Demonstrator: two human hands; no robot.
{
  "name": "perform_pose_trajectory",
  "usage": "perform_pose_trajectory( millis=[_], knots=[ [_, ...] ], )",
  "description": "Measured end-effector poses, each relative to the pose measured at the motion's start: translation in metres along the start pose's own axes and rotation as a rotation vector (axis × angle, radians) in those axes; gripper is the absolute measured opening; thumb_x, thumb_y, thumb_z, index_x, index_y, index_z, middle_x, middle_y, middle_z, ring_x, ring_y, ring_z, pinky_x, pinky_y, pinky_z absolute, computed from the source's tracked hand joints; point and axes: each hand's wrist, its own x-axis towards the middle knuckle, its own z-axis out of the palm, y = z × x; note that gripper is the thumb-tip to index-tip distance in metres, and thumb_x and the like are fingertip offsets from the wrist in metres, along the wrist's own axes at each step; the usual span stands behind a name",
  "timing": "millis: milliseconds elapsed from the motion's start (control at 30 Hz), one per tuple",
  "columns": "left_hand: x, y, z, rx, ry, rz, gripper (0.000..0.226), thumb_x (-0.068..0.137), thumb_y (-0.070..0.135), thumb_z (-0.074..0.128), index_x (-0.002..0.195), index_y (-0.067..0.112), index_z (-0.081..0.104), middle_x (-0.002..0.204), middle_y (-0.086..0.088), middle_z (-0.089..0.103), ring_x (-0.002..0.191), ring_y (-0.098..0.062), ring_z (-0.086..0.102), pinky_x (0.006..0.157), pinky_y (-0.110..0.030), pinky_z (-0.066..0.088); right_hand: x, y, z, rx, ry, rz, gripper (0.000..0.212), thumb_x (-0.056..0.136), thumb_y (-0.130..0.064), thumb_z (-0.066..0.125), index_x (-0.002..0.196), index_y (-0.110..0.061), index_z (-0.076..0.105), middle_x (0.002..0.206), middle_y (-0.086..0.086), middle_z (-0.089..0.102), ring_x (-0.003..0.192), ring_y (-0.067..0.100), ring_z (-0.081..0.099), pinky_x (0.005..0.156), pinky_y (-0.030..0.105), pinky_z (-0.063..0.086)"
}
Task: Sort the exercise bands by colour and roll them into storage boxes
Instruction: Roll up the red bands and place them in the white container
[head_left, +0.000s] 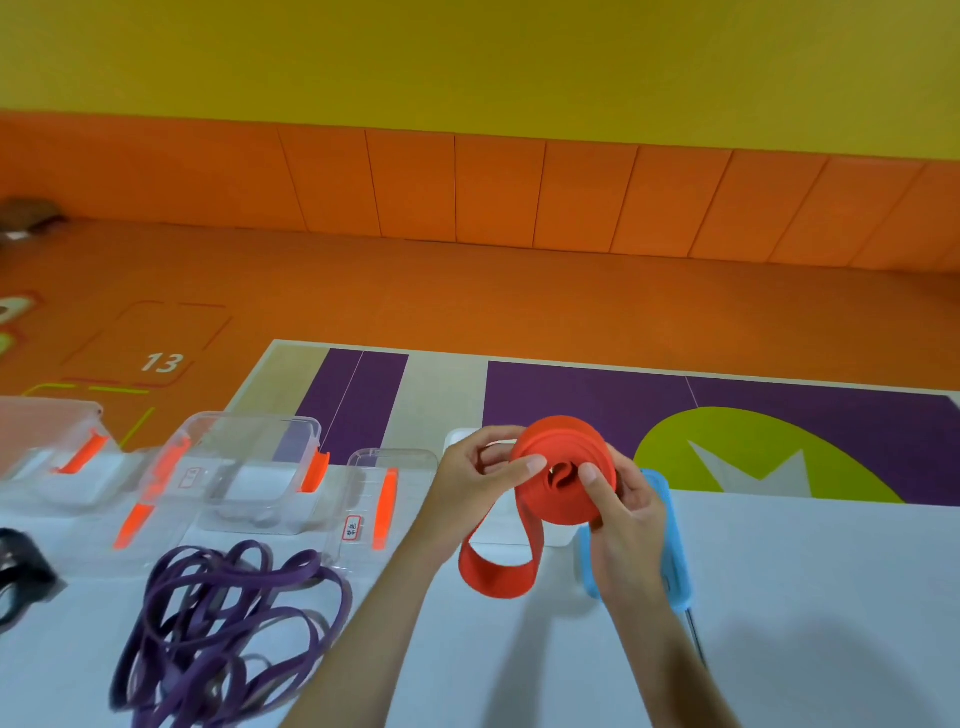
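A wide red exercise band (563, 470) is wound into a thick roll held up above the white table (805, 597). My left hand (475, 480) grips the roll's left side, thumb on its face. My right hand (621, 512) pinches it from the right, thumb near the centre. A loose loop of the same band hangs down beneath the roll. A tangle of thin purple bands (228, 629) lies on the table at lower left. Part of a dark band (21, 571) shows at the left edge.
Several clear plastic storage boxes with orange clips stand along the table's far left: one (249, 467), one with a label (384, 499), and another (47, 447) further left. A box with blue clips (670, 540) sits behind my right hand. Orange floor and wall lie beyond.
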Motion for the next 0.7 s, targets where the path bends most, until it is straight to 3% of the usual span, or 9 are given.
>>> perform_pose_trajectory(
  millis=[133,300,367,500,700],
  knots=[
    [-0.001,0.003,-0.007,-0.063,0.031,-0.029,0.041,0.077,0.020,0.090,0.113,0.006,0.076,0.103,-0.018,0.080,0.096,-0.032,0.078,0.085,-0.039,0.060,0.000,0.001,-0.004,-0.093,-0.130,0.003,0.024,0.081,-0.023,0.084,0.103,-0.032,0.078,0.105,0.004,0.078,0.098,0.019,0.072,0.081,0.027,0.059],
    [-0.001,0.018,-0.026,0.238,-0.030,0.050,0.033,0.077,0.017,0.093,0.103,0.007,0.076,0.093,-0.005,0.081,0.091,-0.023,0.079,0.084,-0.035,0.064,0.027,-0.030,-0.027,-0.366,-0.519,0.139,0.047,0.079,-0.025,0.085,0.123,-0.034,0.070,0.122,0.002,0.074,0.112,0.023,0.072,0.094,0.037,0.059],
    [0.000,0.022,-0.025,0.341,-0.051,0.091,0.031,0.079,0.024,0.093,0.101,0.011,0.074,0.092,0.001,0.082,0.089,-0.017,0.079,0.081,-0.031,0.064,0.036,-0.041,-0.026,-0.488,-0.637,0.145,0.045,0.078,-0.028,0.090,0.119,-0.028,0.072,0.115,0.002,0.077,0.106,0.021,0.074,0.091,0.034,0.058],
    [-0.003,0.020,-0.020,0.306,-0.062,0.062,0.036,0.083,0.031,0.090,0.110,0.017,0.071,0.097,0.002,0.081,0.094,-0.018,0.077,0.085,-0.033,0.064,0.037,-0.042,-0.018,-0.536,-0.530,0.028,0.038,0.074,-0.024,0.089,0.109,-0.019,0.076,0.103,0.001,0.080,0.099,0.020,0.076,0.090,0.033,0.059],
    [-0.014,-0.006,-0.017,0.009,0.078,-0.031,0.049,0.073,0.038,0.092,0.114,0.016,0.079,0.108,-0.007,0.081,0.104,-0.026,0.077,0.099,-0.048,0.060,0.010,-0.015,-0.009,-0.251,-0.249,0.074,0.037,0.074,-0.022,0.084,0.109,-0.013,0.075,0.103,0.009,0.079,0.097,0.024,0.075,0.073,0.031,0.060]
  ],
)
